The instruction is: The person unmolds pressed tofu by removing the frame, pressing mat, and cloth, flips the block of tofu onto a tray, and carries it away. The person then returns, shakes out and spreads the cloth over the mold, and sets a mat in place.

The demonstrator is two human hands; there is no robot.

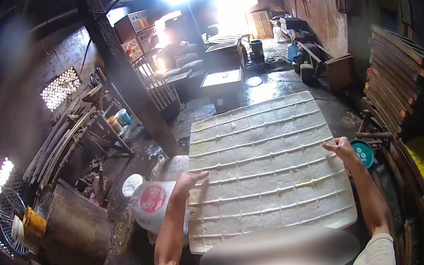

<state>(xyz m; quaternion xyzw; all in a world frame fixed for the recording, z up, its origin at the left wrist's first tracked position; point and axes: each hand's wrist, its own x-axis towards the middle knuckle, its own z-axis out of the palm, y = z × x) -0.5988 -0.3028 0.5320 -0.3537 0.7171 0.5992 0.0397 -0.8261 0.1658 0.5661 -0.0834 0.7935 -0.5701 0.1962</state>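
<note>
A large white slab [263, 163], marked with a grid of raised lines, is held out in front of my body. My left hand [191, 181] grips its left edge, thumb on the top face and fingers hidden beneath. On the opposite edge, my right hand [340, 148] holds on the same way, its thumb over the top. A blurred oval covers the slab's near edge. Beside my left forearm is a white sack [149, 206] with a red round print.
A wooden post [128, 74] rises left of the slab. Stacked wooden frames [393, 76] and a green basin [363, 153] are at right. A rusty drum [75, 223] stands at lower left. Further off are a pale-topped box [221, 77] and a blue barrel [257, 48].
</note>
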